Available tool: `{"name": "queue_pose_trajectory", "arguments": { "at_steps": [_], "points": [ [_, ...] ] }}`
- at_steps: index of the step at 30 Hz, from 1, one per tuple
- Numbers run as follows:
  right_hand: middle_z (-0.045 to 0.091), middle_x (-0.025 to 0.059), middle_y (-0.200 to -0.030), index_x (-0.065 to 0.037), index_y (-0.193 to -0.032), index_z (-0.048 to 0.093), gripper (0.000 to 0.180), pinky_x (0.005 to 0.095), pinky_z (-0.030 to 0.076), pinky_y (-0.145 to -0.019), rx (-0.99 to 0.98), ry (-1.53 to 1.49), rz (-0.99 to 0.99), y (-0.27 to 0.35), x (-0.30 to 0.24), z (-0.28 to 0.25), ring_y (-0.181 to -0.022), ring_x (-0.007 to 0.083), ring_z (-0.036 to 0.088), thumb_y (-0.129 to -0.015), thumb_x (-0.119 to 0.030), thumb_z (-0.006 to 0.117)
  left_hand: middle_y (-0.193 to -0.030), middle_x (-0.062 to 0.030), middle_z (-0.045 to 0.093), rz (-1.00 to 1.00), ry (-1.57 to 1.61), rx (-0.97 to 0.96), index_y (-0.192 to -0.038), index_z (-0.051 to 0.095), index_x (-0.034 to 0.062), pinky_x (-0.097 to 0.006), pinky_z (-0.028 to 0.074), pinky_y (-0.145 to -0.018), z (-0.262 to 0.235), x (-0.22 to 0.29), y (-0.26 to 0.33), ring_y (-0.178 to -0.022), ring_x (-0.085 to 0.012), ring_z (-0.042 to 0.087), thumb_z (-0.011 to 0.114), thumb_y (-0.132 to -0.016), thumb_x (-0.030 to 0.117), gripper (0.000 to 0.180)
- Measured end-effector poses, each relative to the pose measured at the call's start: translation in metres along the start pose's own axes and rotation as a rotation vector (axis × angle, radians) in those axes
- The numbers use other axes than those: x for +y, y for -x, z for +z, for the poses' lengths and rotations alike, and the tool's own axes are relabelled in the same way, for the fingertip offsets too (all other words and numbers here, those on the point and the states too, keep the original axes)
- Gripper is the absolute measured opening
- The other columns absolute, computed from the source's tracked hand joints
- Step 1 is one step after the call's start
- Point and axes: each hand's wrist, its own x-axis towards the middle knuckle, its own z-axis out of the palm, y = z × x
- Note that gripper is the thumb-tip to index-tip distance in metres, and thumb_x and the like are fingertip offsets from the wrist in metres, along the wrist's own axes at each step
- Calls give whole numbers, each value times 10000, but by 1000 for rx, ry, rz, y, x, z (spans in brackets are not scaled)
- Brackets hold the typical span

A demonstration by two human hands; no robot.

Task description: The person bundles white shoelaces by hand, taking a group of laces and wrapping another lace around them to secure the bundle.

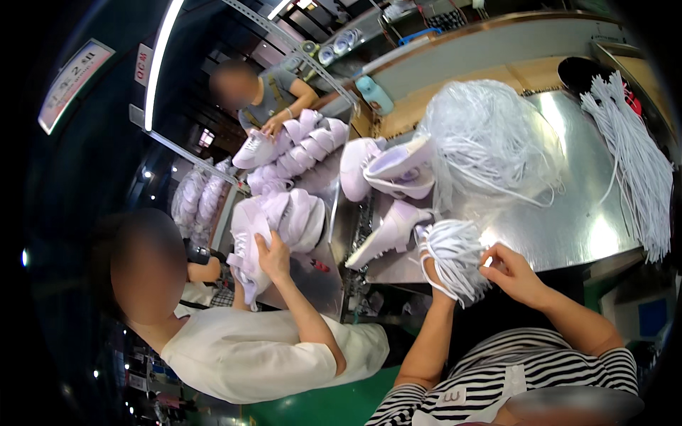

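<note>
Left hand (435, 273) grips a white lace bundle (455, 259), right hand (513, 273) pinches one strand — sorting laces; next, tease it free cleanly.

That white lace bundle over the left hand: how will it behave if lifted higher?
Likely floppy: the lace bundle droops in loops over the left hand. Probably light, since it hangs from the hand alone. Strands may slip or tangle; the right hand pinches at its edge.

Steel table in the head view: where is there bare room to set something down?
On the steel table, one free patch lies between the big lace pile and the lace bundle hanging at the right edge; another lies near the right hand. The left end is crowded with white shoes, and the left hand holds a bunch of laces.
</note>
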Motion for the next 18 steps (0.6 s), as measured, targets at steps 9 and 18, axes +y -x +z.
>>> {"name": "queue_pose_trajectory", "arguments": {
  "at_steps": [9, 18],
  "points": [
    [637, 2, -756, 0, -903, 664, 118, 207, 419, -584, -18, -25, 11, -4, 10, 0, -628, 52, 509, -851, -102, 634, -972, -119, 656, -30, 67, 27, -1058, 613, -13, -346, 548, -731, -6, -2, 3, -862, -235, 641, 498, -884, 160, 271],
    [579, -14, -658, -30, -894, 652, 152, 200, 397, -579, -243, -43, 131, 4, -20, 2, -617, 46, 507, -912, -165, 584, -952, -124, 657, -97, 149, 35, -1064, 606, -22, -340, 561, -690, -11, -4, -2, -828, -235, 649, 473, -899, 152, 274]
  ]
}}
